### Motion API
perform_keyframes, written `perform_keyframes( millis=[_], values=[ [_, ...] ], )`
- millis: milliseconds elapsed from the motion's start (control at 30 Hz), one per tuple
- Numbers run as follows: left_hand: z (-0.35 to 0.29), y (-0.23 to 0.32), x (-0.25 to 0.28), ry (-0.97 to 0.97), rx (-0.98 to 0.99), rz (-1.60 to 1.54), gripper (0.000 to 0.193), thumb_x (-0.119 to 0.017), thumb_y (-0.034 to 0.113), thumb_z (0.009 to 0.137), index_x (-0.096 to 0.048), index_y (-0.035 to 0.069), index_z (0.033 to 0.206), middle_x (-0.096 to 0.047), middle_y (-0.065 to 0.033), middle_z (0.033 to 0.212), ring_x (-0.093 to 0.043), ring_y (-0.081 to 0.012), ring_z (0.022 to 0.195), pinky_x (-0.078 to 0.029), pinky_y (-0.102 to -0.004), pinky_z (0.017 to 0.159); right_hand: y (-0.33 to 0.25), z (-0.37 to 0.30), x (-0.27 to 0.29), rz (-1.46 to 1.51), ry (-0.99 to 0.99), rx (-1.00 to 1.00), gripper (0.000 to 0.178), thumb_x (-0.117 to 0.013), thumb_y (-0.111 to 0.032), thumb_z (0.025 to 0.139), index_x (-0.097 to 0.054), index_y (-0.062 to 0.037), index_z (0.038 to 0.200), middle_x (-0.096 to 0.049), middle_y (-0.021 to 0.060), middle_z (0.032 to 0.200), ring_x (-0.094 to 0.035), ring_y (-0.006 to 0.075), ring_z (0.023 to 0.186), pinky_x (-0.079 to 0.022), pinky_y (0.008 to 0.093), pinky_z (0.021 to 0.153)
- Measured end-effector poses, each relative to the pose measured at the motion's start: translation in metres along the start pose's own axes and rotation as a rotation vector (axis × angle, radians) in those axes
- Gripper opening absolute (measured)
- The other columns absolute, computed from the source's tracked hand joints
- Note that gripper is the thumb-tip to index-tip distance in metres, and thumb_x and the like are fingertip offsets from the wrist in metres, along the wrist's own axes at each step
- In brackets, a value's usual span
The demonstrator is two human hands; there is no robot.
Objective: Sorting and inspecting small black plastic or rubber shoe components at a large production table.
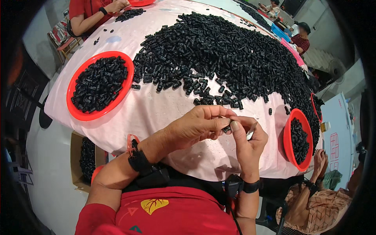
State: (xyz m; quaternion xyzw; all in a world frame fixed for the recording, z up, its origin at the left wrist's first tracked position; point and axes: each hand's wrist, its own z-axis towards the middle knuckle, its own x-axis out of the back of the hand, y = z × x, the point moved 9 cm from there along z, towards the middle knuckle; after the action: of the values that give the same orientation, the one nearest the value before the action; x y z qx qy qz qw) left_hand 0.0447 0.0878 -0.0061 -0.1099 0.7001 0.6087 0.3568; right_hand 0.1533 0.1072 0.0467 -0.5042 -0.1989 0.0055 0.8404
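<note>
Both bare forearms rise from the lower edge of the frame and meet at its centre. The left hand (197, 127) curls knuckles-up, fingertips pinched. The right hand (246, 137) stands upright, thumb against the left fingertips. Each wrist wears 1 black band.

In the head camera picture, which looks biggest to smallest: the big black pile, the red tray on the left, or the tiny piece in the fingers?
1. Black pile
2. Left red tray
3. Small black piece, pinched between both hands

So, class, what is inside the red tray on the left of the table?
The red tray holds a heap of small black plastic parts; they cover most of its floor.
</note>
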Motion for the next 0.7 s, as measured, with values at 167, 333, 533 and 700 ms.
perform_keyframes(
  millis=[167,333,533,700],
  values=[
    [-0.003,-0.001,-0.001,-0.008,0.033,-0.024,0.038,-0.061,0.019,0.091,-0.052,0.003,0.124,-0.058,0.0033,0.089,-0.051,-0.002,0.07,-0.042,-0.0172,0.066,0.01,-0.001,0.003,0.063,0.01,-0.113,0.014,-0.064,-0.009,0.087,-0.066,0.0029,0.093,-0.064,0.0016,0.072,-0.056,0.0053,0.067,-0.044,0.0199,0.062],
    [-0.002,-0.001,0.005,-0.045,-0.003,-0.069,0.033,-0.059,0.018,0.092,-0.054,0.003,0.121,-0.058,0.002,0.088,-0.051,-0.002,0.069,-0.042,-0.0164,0.064,0.002,0.0,-0.007,0.103,-0.011,-0.059,0.012,-0.063,-0.008,0.087,-0.067,0.0019,0.092,-0.066,0.0027,0.076,-0.057,0.0057,0.069,-0.045,0.0207,0.064],
    [-0.002,0.027,0.026,0.109,-0.166,-0.172,0.022,-0.058,0.018,0.092,-0.058,0.004,0.109,-0.059,0.0003,0.088,-0.053,-0.0028,0.068,-0.044,-0.0161,0.063,0.015,-0.003,0.018,-0.061,0.188,-0.063,0.01,-0.062,-0.007,0.088,-0.065,0.002,0.087,-0.065,0.0031,0.077,-0.05,0.0065,0.07,-0.042,0.0219,0.067],
    [-0.041,0.085,0.131,0.629,-0.628,-0.45,0.013,-0.056,0.02,0.093,-0.057,0.008,0.097,-0.059,-0.0025,0.077,-0.053,-0.0067,0.062,-0.047,-0.019,0.056,0.018,-0.002,0.009,-0.04,0.124,-0.061,0.011,-0.062,-0.009,0.089,-0.065,0.0012,0.085,-0.061,0.0006,0.072,-0.047,0.005,0.066,-0.039,0.0202,0.062]
  ],
)
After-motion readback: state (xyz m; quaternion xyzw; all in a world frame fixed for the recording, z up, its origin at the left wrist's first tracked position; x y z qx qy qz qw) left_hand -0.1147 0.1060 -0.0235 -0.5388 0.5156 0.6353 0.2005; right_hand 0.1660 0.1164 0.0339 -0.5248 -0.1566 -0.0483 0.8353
